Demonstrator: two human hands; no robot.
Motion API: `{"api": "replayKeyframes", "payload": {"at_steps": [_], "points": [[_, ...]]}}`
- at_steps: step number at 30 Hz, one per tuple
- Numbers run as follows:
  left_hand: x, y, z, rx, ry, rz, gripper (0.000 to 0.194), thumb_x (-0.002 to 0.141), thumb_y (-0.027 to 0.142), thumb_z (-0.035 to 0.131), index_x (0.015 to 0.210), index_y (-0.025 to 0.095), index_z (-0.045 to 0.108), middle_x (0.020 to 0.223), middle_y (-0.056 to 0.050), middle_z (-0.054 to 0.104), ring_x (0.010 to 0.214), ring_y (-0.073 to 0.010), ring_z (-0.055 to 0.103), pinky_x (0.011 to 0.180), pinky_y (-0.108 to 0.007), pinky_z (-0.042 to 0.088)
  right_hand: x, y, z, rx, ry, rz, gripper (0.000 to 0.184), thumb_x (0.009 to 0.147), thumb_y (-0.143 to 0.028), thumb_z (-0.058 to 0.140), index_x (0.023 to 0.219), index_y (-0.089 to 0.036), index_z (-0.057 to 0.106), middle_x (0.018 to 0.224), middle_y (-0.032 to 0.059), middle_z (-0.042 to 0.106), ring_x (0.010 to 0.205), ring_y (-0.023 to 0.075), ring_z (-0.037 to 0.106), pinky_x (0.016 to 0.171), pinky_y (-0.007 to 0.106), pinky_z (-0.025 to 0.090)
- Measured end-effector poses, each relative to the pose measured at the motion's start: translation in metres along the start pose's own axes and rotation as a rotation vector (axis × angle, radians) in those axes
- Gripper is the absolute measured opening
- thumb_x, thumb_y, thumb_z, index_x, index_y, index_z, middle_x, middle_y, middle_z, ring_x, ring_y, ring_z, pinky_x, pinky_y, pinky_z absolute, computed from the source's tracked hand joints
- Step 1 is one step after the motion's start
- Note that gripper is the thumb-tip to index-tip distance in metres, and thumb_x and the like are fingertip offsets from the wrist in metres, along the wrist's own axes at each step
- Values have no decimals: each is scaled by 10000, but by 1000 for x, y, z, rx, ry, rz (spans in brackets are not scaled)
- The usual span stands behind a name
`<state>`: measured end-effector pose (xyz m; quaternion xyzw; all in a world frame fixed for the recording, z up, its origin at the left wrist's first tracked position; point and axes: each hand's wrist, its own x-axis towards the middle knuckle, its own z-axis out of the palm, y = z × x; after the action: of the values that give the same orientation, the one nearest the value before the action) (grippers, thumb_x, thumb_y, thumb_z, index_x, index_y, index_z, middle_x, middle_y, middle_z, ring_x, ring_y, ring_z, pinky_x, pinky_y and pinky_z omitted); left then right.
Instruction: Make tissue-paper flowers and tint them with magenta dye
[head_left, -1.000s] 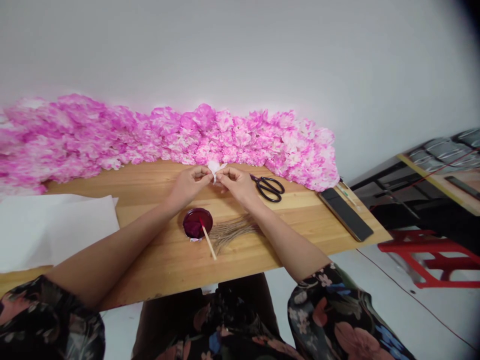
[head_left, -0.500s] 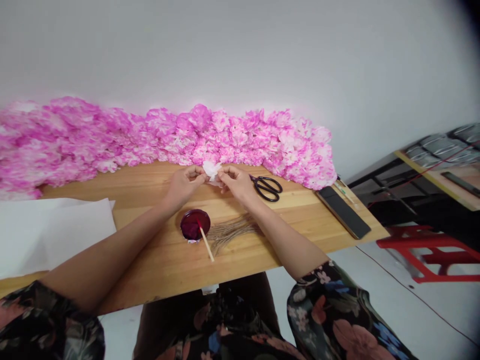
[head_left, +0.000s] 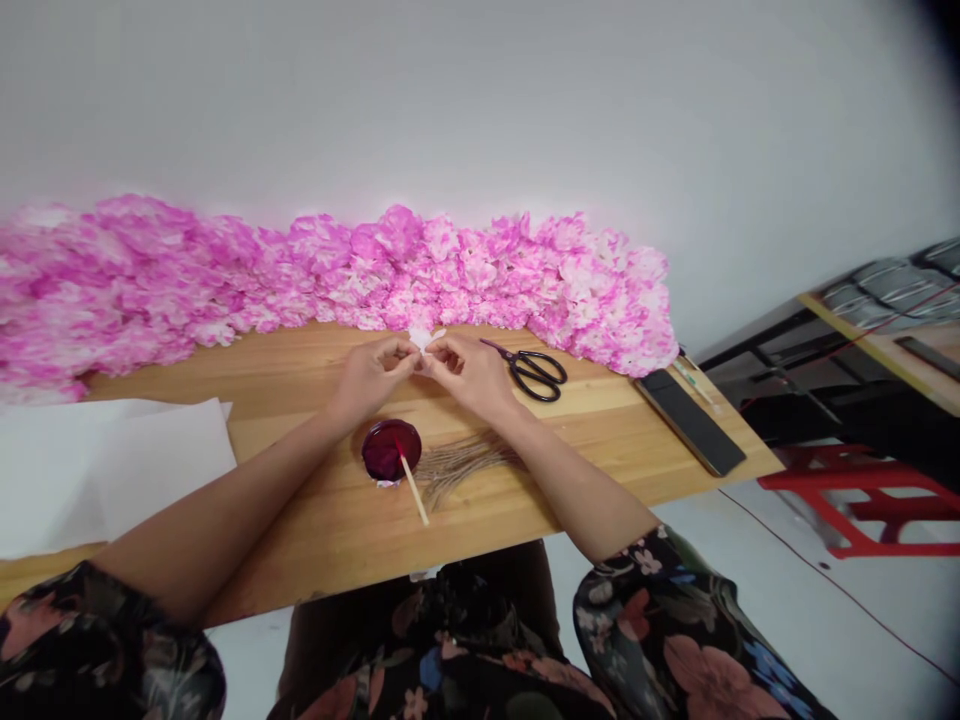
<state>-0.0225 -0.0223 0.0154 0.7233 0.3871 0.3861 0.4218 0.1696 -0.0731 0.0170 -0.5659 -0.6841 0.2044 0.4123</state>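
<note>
Between my two hands is a small white paper flower (head_left: 422,338), partly hidden by the fingers. My left hand (head_left: 375,374) pinches it from the left, thumb and fingertips together. From the right, my right hand (head_left: 471,372) pinches the same flower, its fingertips close to those of the left. Just right of that hand lie black-handled scissors (head_left: 537,374). Nearer to me stands a round dish of dark red liquid (head_left: 390,450), with a thin wooden stick (head_left: 413,490) leaning in it. A bundle of thin brown strands (head_left: 465,461) lies beside the dish.
A long heap of pink and white paper flowers (head_left: 337,270) lines the wall side of the wooden table (head_left: 300,560). White paper sheets (head_left: 112,470) lie at left, a black phone (head_left: 690,420) at right. A red stool (head_left: 862,500) stands on the floor.
My hands have drawn closer together around the white flower, which now shows less between the fingers. The view has shifted slightly; the dish, stick and scissors stay in place.
</note>
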Motion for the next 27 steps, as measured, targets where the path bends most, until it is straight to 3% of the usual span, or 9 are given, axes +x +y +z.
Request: {"api": "replayKeyframes", "payload": {"at_steps": [8, 16, 27], "points": [[4, -12, 0, 32, -38, 46, 205, 863, 418, 703, 822, 232, 780, 850, -31, 837, 830, -227, 758, 835, -325, 579, -2, 2, 2, -150, -9, -44, 145, 1019, -220, 708, 901, -202, 791, 914, 42, 805, 823, 173, 654, 796, 308, 421], [9, -25, -2, -60, -20, -39, 210, 839, 426, 699, 817, 228, 763, 844, -35, 828, 833, -222, 757, 806, -314, 600, 6, 14, 7, 230, -8, 190, 117, 935, -260, 720, 907, -197, 815, 903, 15, 842, 788, 167, 708, 735, 270, 483], [10, -26, 1, -166, 12, -71, 286, 786, 500, 751, 798, 216, 732, 829, -53, 813, 832, -222, 760, 856, -339, 589, 7, 17, 6, 302, 38, 202, 180, 909, -304, 710, 946, -205, 855, 902, 21, 849, 757, 167, 695, 719, 279, 496]]}}
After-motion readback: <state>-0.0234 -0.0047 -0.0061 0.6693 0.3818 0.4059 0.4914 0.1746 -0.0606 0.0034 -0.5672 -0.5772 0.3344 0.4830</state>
